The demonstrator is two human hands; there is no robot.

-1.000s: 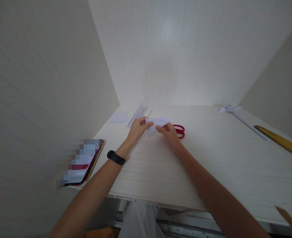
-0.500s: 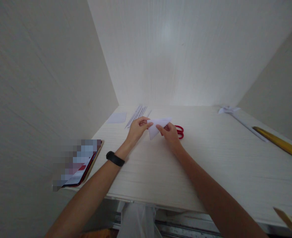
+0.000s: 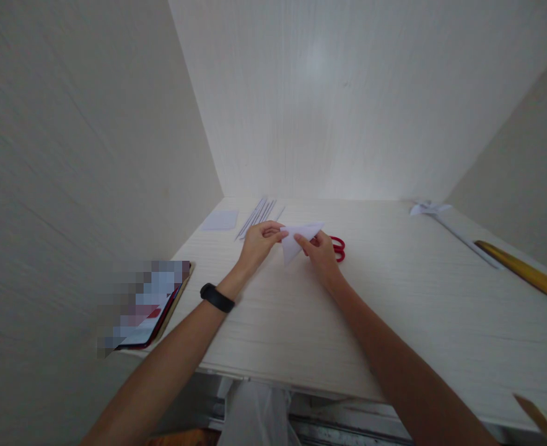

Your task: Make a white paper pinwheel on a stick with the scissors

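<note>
A folded white paper triangle (image 3: 296, 238) is held just above the pale wooden table (image 3: 394, 297), its point hanging down. My left hand (image 3: 259, 243), with a black band on the wrist, pinches the paper's left corner. On the other side my right hand (image 3: 320, 253) pinches the right edge. Both hands are closed on the paper. Red-handled scissors (image 3: 337, 246) lie on the table just behind my right hand, partly hidden by it.
Several thin paper strips (image 3: 257, 217) and a small white paper square (image 3: 220, 220) lie at the back left. A blurred device in a red case (image 3: 147, 306) sits at the left edge. A white folded paper piece (image 3: 428, 208), a long white strip (image 3: 471, 243) and a yellow ruler (image 3: 521, 269) lie at right.
The paper has been turned between my hands, so its lower point now hangs more steeply downward. My hands stay in nearly the same place.
</note>
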